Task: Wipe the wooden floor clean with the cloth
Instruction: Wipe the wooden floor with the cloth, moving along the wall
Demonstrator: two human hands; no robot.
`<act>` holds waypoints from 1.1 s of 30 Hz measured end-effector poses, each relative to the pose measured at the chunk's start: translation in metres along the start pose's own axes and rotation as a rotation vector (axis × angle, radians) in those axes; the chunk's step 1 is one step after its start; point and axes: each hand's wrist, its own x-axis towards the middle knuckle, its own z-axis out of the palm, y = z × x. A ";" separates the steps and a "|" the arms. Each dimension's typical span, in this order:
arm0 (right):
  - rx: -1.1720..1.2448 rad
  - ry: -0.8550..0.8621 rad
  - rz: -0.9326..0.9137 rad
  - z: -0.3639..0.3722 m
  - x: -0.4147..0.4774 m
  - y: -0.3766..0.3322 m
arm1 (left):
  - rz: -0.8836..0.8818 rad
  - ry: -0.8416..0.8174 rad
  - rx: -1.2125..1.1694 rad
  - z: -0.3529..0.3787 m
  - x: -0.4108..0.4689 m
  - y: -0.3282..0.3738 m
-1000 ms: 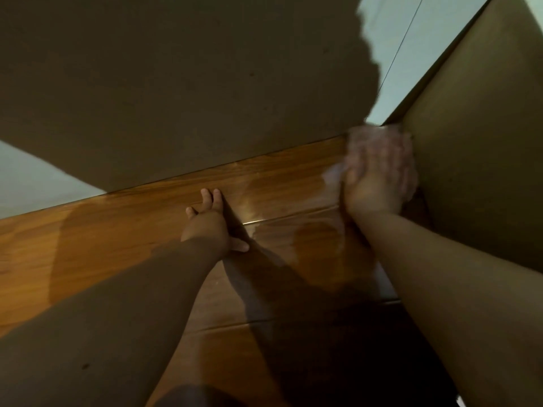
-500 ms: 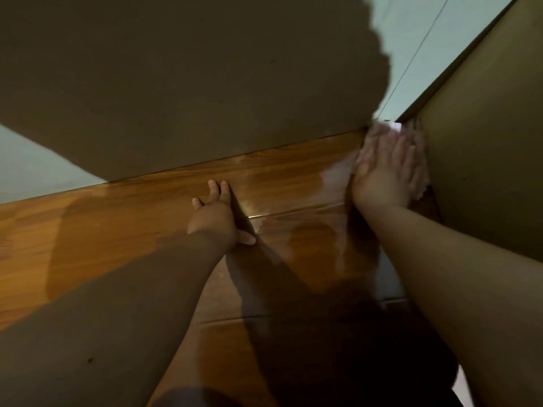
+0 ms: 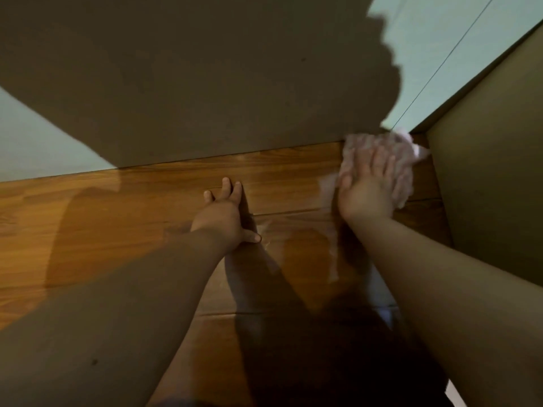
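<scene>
The wooden floor (image 3: 117, 218) is glossy orange-brown planks, with a wet sheen near the middle. A pale pink fluffy cloth (image 3: 357, 148) lies in the far right corner where the wall meets a cabinet side. My right hand (image 3: 367, 189) lies flat on top of the cloth with fingers spread, pressing it onto the floor. My left hand (image 3: 224, 215) rests flat on the bare planks to the left of it, fingers apart, holding nothing.
A pale green wall (image 3: 38, 142) runs along the far edge of the floor, mostly under my dark shadow. A tall brown cabinet side (image 3: 484, 186) closes the floor off on the right. Bare planks stretch away to the left.
My right hand has slid the cloth slightly left along the wall base, out of the corner. My left hand has stayed planted in the same spot.
</scene>
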 end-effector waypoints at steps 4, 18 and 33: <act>-0.134 -0.197 -0.401 0.011 -0.030 -0.030 | -0.007 -0.010 -0.007 -0.001 0.001 0.003; 0.045 -0.325 -0.572 -0.002 -0.042 -0.034 | 0.021 -0.007 -0.233 0.004 -0.011 0.014; 0.247 0.091 -0.106 -0.056 -0.028 0.069 | 0.960 0.172 0.305 0.086 -0.051 0.140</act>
